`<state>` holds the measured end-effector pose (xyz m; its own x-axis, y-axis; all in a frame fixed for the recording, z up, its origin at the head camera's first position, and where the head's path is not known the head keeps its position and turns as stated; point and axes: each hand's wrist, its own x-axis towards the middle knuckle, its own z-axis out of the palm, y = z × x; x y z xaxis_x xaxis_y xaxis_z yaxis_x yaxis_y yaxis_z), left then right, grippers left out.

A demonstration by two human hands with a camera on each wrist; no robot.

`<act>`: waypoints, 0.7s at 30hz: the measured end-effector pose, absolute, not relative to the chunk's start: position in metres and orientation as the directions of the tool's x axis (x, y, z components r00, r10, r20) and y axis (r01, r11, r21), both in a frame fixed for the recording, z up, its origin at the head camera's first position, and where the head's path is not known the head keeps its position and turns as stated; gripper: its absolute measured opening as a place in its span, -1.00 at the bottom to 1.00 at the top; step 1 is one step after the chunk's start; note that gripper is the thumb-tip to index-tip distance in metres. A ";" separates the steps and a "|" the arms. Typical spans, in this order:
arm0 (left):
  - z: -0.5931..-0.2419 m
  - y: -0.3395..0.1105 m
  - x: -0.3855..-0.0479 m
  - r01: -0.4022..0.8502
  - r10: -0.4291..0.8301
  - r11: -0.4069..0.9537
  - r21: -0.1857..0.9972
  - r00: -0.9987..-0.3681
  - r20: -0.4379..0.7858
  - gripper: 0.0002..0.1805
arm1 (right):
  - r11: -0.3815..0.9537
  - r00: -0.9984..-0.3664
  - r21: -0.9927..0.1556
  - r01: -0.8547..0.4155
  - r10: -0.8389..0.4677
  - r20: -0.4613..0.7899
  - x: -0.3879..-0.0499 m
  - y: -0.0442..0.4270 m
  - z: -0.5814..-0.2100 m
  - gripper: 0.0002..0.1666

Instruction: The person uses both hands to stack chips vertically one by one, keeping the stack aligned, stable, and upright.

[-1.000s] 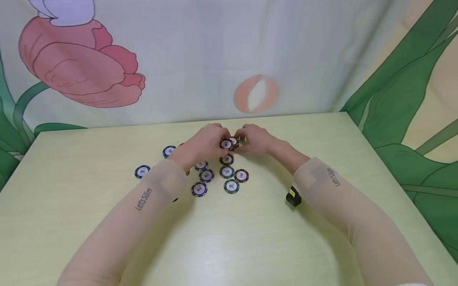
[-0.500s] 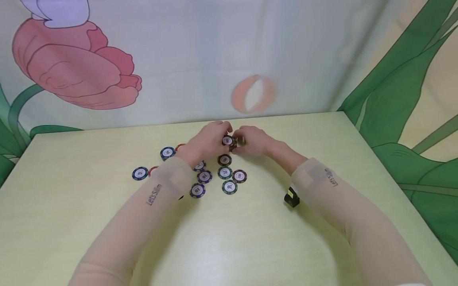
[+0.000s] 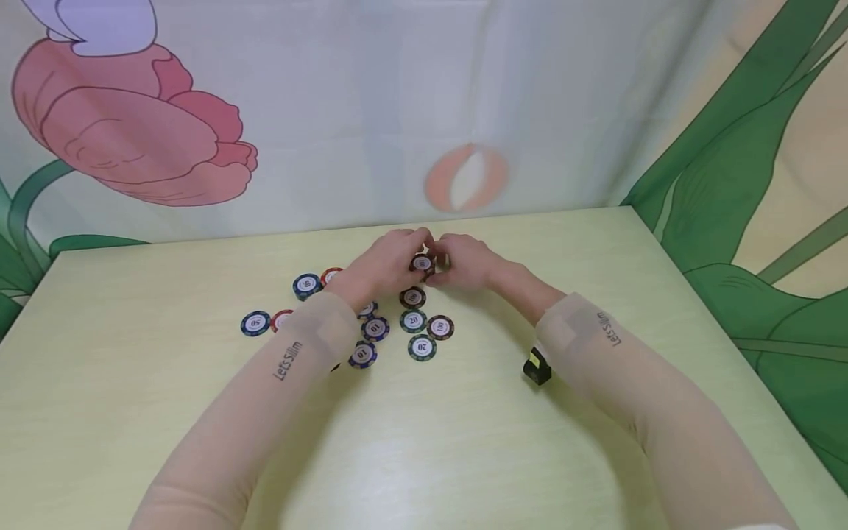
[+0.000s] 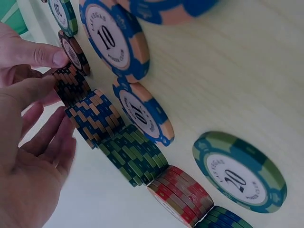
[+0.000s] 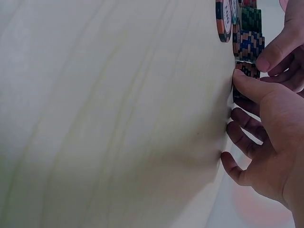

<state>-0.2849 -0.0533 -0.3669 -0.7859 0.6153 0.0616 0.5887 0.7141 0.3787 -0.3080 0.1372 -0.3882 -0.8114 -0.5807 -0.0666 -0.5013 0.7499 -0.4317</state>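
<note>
In the head view my left hand (image 3: 391,261) and my right hand (image 3: 467,263) meet at a stack of black poker chips (image 3: 422,263) near the table's back. The left wrist view shows both thumbs against this black-and-tan stack (image 4: 72,85), one from each side, with the left fingers curled behind it. From the right wrist, the right thumb (image 5: 247,85) touches the stack's near side; its other fingers are bent beside the tabletop. Beside the black stack stand a blue stack (image 4: 97,118), a green stack (image 4: 134,154) and a red stack (image 4: 183,194).
Loose chips lie in front, among them a green 20 chip (image 3: 422,347), a blue 10 chip (image 3: 362,355) and a brown 100 chip (image 3: 440,327). A blue 50 chip (image 3: 255,323) lies further left. A small black-and-yellow object (image 3: 537,366) shows below the right sleeve.
The black chips between the hands, earlier offset from one another, now sit as one more even stack. My left hand has shifted slightly right toward the right hand.
</note>
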 end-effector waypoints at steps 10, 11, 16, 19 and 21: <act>-0.370 -0.054 -0.286 0.551 0.569 0.784 0.286 -0.822 0.025 -0.55 | 0.745 -0.807 -0.427 -0.513 -0.588 -0.056 -0.308 0.137 -0.390 -0.58; -0.371 -0.054 -0.286 0.552 0.569 0.784 0.285 -0.822 0.026 -0.56 | 0.745 -0.807 -0.424 -0.515 -0.588 -0.054 -0.308 0.137 -0.391 -0.58; -0.372 -0.054 -0.285 0.552 0.569 0.779 0.298 -0.821 0.034 -0.53 | 0.748 -0.811 -0.420 -0.514 -0.583 -0.046 -0.308 0.138 -0.391 -0.57; -0.372 -0.053 -0.284 0.543 0.559 0.787 0.294 -0.829 0.035 -0.49 | 0.750 -0.813 -0.419 -0.511 -0.580 -0.046 -0.307 0.138 -0.391 -0.56; -0.372 -0.053 -0.282 0.539 0.550 0.794 0.280 -0.834 0.046 -0.48 | 0.752 -0.816 -0.418 -0.509 -0.576 -0.043 -0.307 0.138 -0.391 -0.56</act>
<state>-0.2819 -0.0528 -0.3718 -0.8340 0.5499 0.0464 0.5393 0.7943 0.2797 -0.3066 0.1385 -0.3913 -0.8161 -0.5764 -0.0426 -0.5095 0.7522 -0.4178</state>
